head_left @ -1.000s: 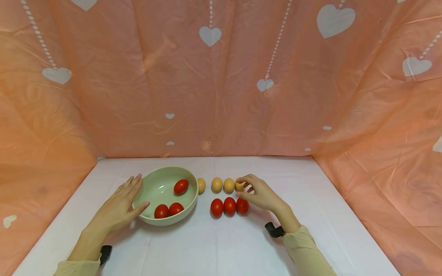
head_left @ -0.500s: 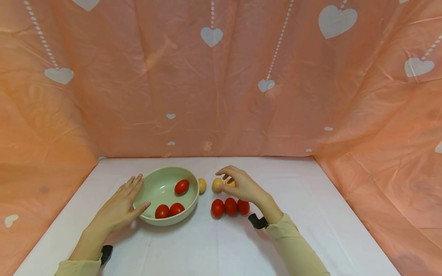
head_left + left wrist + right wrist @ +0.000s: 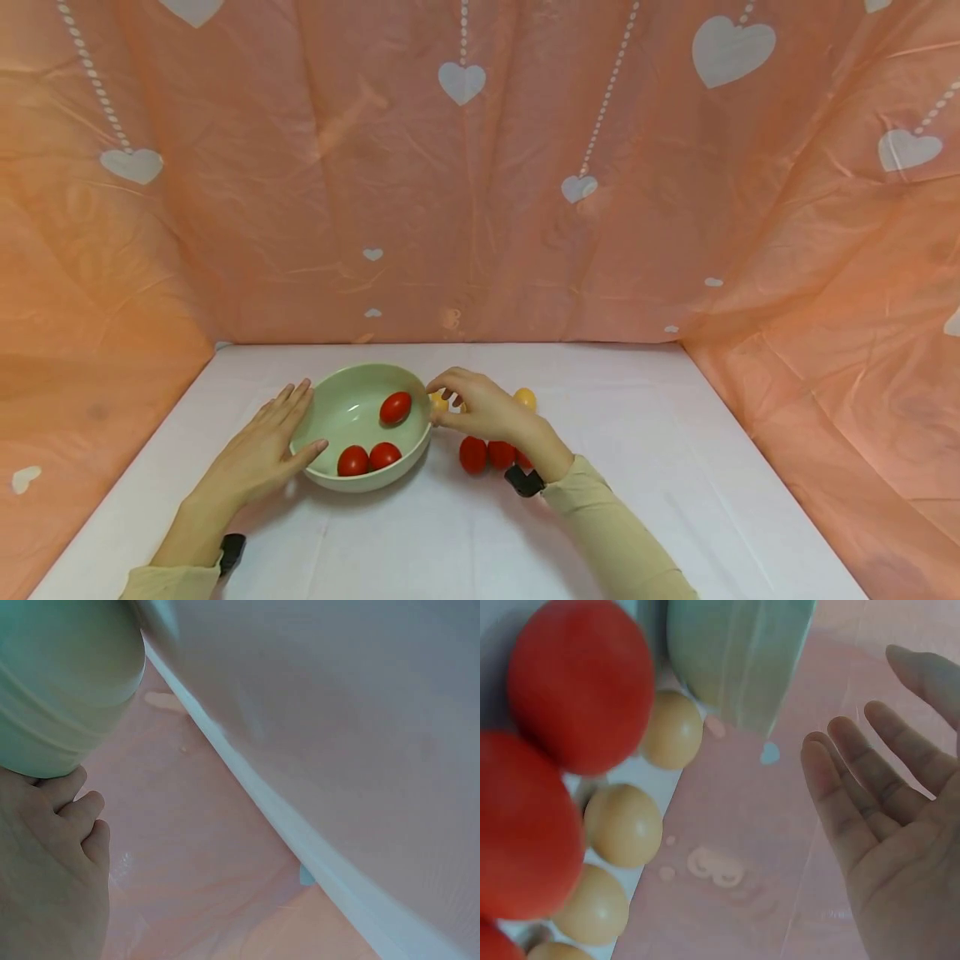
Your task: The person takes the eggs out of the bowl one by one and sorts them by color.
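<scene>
A pale green bowl holds three red eggs. My left hand lies against its left side, fingers straight and thumb over the rim; the left wrist view shows the fingertips at the bowl's outer wall. At the opposite side, my right hand hovers with fingertips at the right rim, over a row of yellow eggs that it partly hides. The right wrist view shows this hand's fingers spread, with nothing between them. Three red eggs stand in a row below it, partly behind the wrist.
White cloth covers the table. An orange curtain with white hearts encloses the back and both sides. A black wrist camera mount sits on the right wrist, another black mount on the left.
My right hand has swept left along the yellow eggs, from the rightmost one to the bowl's right rim, uncovering that egg. The left hand, bowl and eggs have stayed in place.
</scene>
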Action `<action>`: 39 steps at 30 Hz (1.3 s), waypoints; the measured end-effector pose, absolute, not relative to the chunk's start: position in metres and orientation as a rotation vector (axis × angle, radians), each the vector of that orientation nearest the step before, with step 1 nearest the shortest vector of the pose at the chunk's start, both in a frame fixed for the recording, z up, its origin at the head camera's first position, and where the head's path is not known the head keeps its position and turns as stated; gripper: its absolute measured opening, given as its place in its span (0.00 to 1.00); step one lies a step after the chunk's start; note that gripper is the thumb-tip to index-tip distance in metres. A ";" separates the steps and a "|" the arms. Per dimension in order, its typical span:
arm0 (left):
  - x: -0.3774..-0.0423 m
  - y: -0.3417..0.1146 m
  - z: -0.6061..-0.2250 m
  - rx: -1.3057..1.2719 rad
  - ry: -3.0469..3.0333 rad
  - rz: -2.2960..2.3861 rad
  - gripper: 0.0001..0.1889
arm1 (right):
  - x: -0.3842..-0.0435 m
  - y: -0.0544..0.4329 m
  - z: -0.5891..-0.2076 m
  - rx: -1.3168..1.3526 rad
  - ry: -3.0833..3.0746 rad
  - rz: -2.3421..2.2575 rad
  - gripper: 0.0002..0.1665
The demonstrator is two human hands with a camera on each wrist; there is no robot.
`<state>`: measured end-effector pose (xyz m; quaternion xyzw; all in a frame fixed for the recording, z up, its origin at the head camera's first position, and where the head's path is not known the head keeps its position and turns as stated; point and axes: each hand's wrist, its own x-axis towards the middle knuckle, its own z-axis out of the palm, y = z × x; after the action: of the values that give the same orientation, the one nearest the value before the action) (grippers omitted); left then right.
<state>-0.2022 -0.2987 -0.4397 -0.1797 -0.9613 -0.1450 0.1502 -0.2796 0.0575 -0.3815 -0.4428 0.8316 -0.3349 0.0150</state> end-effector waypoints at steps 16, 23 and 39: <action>-0.200 -0.297 -0.437 -0.511 -2.769 -0.427 0.46 | -0.284 0.012 -0.388 -1.483 2.514 -0.836 0.19; -0.200 -0.298 -0.438 -0.511 -2.773 -0.428 0.46 | -0.286 -0.004 -0.395 -1.513 2.520 -0.704 0.18; -0.200 -0.298 -0.440 -0.526 -2.745 -0.411 0.46 | -0.286 -0.022 -0.397 -1.591 2.466 -0.499 0.09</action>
<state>-0.2001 -0.2978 -0.4398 -0.1839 -0.9595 -0.1435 0.1578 -0.2862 -0.0222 -0.3974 -0.5326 0.8257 -0.1669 0.0825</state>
